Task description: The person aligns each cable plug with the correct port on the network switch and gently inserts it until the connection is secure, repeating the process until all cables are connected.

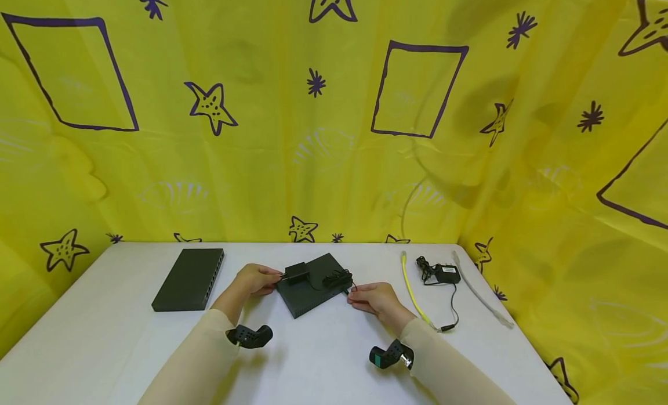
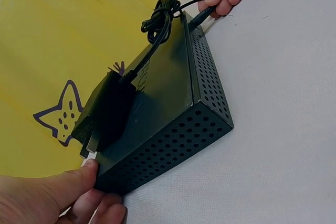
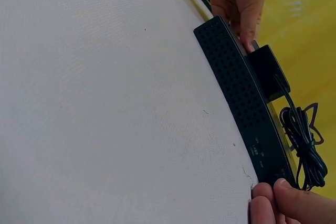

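Note:
A black network switch (image 1: 308, 299) with perforated sides lies in the middle of the white table, turned at an angle. On top of it rest a black power adapter (image 1: 297, 271), its prongs pointing left, and that adapter's bundled cable (image 1: 338, 278). My left hand (image 1: 256, 280) grips the switch's left corner, thumb at the upper edge beside the prongs. At the opposite end, my right hand (image 1: 380, 300) pinches the black power plug (image 2: 201, 18) between thumb and fingers, right at the end of the perforated side. The right fingers partly hide the plug's tip.
Another black switch (image 1: 189, 280) lies at the left, ports along its right side. To the right are a yellow network cable (image 1: 412, 289), a second power adapter (image 1: 447, 274) with its cord, and a grey network cable (image 1: 482, 296). A yellow patterned curtain (image 1: 261, 161) stands behind the table.

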The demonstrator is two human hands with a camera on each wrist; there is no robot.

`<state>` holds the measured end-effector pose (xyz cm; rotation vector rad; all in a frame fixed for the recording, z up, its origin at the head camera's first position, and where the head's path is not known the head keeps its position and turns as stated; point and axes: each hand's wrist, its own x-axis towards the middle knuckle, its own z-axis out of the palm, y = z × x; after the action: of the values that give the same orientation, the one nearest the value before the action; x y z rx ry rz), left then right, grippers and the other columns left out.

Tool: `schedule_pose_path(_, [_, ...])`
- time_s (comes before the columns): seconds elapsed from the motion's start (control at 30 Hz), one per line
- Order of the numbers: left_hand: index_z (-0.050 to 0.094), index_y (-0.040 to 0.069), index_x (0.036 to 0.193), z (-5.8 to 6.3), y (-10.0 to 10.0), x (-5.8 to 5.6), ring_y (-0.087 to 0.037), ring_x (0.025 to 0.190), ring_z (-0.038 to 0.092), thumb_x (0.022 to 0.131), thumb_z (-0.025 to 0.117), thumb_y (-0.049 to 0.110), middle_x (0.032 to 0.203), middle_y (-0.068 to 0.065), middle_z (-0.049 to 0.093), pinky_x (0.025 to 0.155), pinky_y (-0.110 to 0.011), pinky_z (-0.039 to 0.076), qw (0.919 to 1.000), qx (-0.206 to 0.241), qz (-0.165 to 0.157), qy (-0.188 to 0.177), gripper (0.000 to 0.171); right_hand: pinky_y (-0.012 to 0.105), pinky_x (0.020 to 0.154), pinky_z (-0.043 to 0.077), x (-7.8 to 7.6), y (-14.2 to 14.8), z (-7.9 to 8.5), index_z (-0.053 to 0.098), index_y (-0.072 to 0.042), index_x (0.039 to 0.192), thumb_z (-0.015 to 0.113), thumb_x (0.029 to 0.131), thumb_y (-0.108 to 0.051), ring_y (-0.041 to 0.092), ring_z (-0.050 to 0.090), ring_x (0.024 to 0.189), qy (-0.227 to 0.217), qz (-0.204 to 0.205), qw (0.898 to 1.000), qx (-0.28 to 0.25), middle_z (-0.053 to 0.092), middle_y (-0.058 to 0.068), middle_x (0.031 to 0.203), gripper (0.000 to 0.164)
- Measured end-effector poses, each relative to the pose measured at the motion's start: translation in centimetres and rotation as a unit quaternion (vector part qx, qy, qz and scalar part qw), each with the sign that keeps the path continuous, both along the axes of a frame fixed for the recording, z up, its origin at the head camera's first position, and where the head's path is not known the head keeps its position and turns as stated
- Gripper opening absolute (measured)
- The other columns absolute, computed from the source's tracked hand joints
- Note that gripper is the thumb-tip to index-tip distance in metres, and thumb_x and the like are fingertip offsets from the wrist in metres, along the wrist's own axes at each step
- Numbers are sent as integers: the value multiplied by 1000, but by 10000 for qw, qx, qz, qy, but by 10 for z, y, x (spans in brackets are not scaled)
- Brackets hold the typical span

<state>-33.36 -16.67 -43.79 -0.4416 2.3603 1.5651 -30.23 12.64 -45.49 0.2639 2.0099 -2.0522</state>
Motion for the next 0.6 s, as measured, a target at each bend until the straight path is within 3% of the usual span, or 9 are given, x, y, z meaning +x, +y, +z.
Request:
schedule_pose_path(0.2, [75, 2, 107, -4, -3, -4, -15, 79, 64, 89, 73, 8, 93, -11, 71, 75, -27, 60, 9999, 111, -60, -24, 19, 27, 71, 61, -2, 2, 2, 59, 21, 115, 64, 87, 12, 17, 71, 74, -70, 95, 9998, -131, 73, 20, 90, 29])
schedule_pose_path(0.43, [72, -2, 112, 5, 3, 8, -13, 75, 62, 91, 70, 8, 90, -8, 70, 73, -27, 60, 9999, 114, 105, 59, 23, 29, 74, 61, -7, 1, 4, 57, 23, 116, 62, 88, 13, 18, 70, 75, -76, 143, 9996, -240, 72, 20, 90, 31])
schedule_pose_path(0.6, [70, -5, 112, 5, 3, 13, -11, 71, 61, 91, 70, 7, 83, -5, 69, 71, -26, 60, 9995, 265, -21, 181, 25, 29, 75, 61, -15, 3, 5, 55, 23, 118, 61, 88, 14, 17, 70, 75, -152, 99, 9993, -337, 71, 15, 85, 32])
